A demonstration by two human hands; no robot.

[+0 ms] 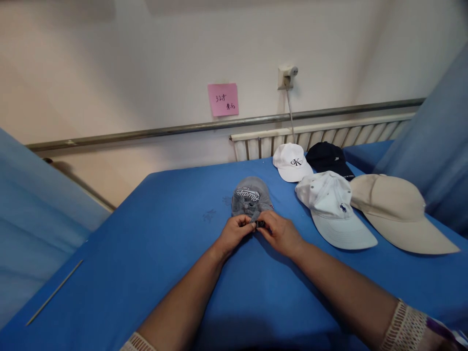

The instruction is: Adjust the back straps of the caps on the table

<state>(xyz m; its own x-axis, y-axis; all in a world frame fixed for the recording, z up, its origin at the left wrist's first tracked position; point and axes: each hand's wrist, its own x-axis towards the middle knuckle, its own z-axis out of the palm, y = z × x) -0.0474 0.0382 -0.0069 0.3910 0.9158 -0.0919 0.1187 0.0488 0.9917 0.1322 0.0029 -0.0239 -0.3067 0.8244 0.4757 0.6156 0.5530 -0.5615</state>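
A grey baseball cap (pixel 252 192) with white lettering lies on the blue-covered table, its back strap toward me. My left hand (pixel 237 233) pinches the strap (pixel 255 216) at the cap's near edge between thumb and fingers. Close beside it, my right hand (pixel 280 231) grips a small dark buckle (pixel 260 224) on that strap. The two hands almost meet at the buckle, and their fingers partly hide it.
To the right sit a white cap (pixel 292 161), a navy cap (pixel 327 157), a pale cap with a small horse logo (pixel 331 204) and a beige cap (pixel 395 200). A thin stick (pixel 54 292) lies at left. Behind are a metal rail (pixel 164 130) and a radiator (pixel 321 136). Blue curtains (pixel 32 214) hang at both sides.
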